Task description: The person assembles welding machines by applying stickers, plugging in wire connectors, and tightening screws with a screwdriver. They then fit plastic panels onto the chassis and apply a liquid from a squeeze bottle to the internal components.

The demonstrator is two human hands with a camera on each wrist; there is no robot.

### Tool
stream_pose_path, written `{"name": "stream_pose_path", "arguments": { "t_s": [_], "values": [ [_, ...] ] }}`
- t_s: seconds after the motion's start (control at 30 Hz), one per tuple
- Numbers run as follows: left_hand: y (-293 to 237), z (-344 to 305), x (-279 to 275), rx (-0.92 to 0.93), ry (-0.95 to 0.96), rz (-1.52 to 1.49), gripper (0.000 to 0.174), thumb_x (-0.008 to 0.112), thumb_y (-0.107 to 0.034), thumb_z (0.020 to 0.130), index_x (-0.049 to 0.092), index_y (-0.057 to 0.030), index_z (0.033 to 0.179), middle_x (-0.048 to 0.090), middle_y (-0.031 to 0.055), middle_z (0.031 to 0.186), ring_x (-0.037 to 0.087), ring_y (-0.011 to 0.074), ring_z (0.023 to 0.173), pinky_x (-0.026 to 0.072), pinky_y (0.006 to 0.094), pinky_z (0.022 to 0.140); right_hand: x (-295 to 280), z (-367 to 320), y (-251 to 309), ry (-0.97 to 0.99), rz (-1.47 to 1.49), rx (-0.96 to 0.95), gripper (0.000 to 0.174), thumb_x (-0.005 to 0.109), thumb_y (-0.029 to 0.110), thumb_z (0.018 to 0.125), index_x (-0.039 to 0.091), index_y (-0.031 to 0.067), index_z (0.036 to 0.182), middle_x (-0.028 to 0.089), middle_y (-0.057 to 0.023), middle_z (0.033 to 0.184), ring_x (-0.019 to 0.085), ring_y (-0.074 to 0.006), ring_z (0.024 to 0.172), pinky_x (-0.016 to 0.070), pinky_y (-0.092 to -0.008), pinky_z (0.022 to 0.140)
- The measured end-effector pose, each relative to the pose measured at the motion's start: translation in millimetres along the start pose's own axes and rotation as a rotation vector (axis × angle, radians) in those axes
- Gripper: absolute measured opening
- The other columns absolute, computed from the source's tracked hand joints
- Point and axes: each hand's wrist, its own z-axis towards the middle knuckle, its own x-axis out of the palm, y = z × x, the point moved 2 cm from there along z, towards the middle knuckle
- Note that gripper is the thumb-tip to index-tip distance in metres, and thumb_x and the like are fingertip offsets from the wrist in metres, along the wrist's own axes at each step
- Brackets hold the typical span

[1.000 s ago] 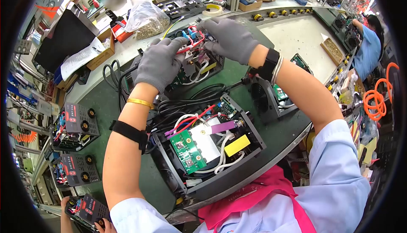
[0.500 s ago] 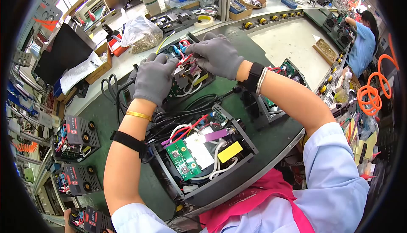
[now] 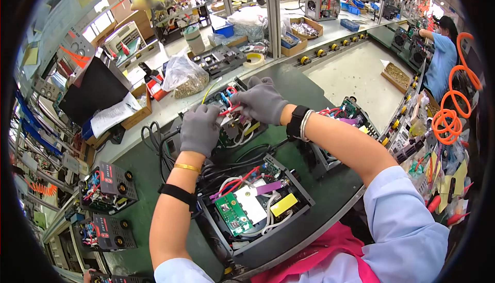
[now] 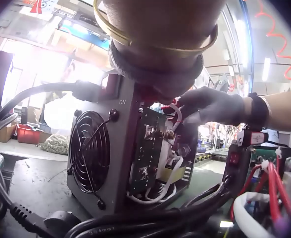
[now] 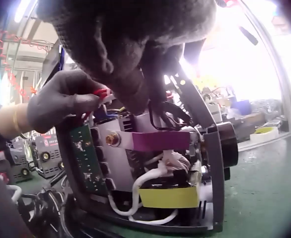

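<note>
Both hands wear grey gloves and work at the top of an open welding machine [image 3: 240,134] at the far side of the bench. My left hand [image 3: 200,130] pinches a red wire [image 5: 102,93] at the machine's fan end. From the other side my right hand [image 3: 260,100] reaches in with curled fingers, gripping the red wire near the blue parts; its fingertips are partly hidden. Inside the case show a green circuit board [image 5: 87,158], a purple strip [image 5: 160,142] and a yellow-wrapped block [image 5: 169,197]. A black fan [image 4: 89,152] sits on the end panel.
A second open machine [image 3: 258,208] lies closest to me, with black cables [image 3: 227,172] behind it. Another open machine [image 3: 344,120] stands at right, and closed-front machines [image 3: 109,187] at left. A bag of small parts [image 3: 185,74] and a tape roll [image 3: 253,60] lie beyond.
The head view has tilted up, so the bench appears lower. Both hands stay at the far machine's red wires, the right hand shifting slightly and its fingers curling more.
</note>
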Motion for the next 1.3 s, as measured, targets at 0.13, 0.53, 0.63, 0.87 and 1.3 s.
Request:
{"name": "stream_pose_path", "arguments": {
  "t_s": [0.13, 0.53, 0.63, 0.87, 1.3],
  "values": [
    [-1.8, 1.7, -1.4, 0.01, 0.022, 0.064, 0.012, 0.066, -0.02, 0.081, 0.064, -0.0107, 0.088, 0.061, 0.0105, 0.078, 0.059, 0.0328, 0.08, 0.0475, 0.0433, 0.069, -3.9, 4.6, 1.5, 0.048, 0.026, -0.023, 0.025, 0.065, 0.021, 0.078, 0.066, 0.0198, 0.103, 0.067, -0.008, 0.078, 0.059, -0.0288, 0.095, 0.038, -0.0442, 0.092],
    [-6.8, 6.4, -3.1, -0.082, 0.207, 0.202, 0.014, 0.061, -0.021, 0.083, 0.063, -0.0111, 0.093, 0.062, 0.0093, 0.086, 0.061, 0.0304, 0.09, 0.0484, 0.0426, 0.076, 3.6, 10.5, 0.1, 0.101, -0.158, -0.083, 0.021, 0.064, 0.025, 0.082, 0.06, 0.0174, 0.102, 0.065, -0.0071, 0.078, 0.058, -0.0268, 0.099, 0.0326, -0.0468, 0.096],
    [-7.5, 9.9, -0.1, -0.077, 0.287, 0.272, 0.013, 0.059, -0.019, 0.083, 0.064, -0.0117, 0.093, 0.062, 0.0095, 0.087, 0.061, 0.0304, 0.089, 0.0488, 0.0425, 0.076, 0.6, 13.3, 2.4, 0.174, -0.163, -0.069, 0.02, 0.062, 0.026, 0.084, 0.06, 0.0157, 0.102, 0.064, -0.0095, 0.076, 0.057, -0.0278, 0.101, 0.0331, -0.0467, 0.094],
    [0.4, 6.5, -2.3, -0.062, 0.261, 0.167, 0.022, 0.062, -0.017, 0.08, 0.064, -0.0148, 0.103, 0.064, 0.0101, 0.093, 0.062, 0.0318, 0.088, 0.0501, 0.0424, 0.077, -31.9, 9.8, 14.4, 0.26, -0.088, 0.077, 0.03, 0.061, 0.02, 0.083, 0.06, 0.0127, 0.113, 0.068, -0.0148, 0.088, 0.062, -0.0339, 0.099, 0.0416, -0.0469, 0.092],
    [-41.0, -173.3, -78.9, -0.736, 0.095, -0.41, 0.04, 0.061, -0.036, 0.09, 0.061, -0.0055, 0.115, 0.068, 0.0132, 0.096, 0.066, 0.0251, 0.09, 0.0502, 0.0342, 0.083, -37.7, -197.3, 96.9, 0.102, 0.137, 0.265, 0.067, 0.064, 0.039, 0.085, 0.043, -0.0012, 0.135, 0.06, -0.0216, 0.099, 0.064, -0.0362, 0.085, 0.0533, -0.0441, 0.071]
  ]
}}
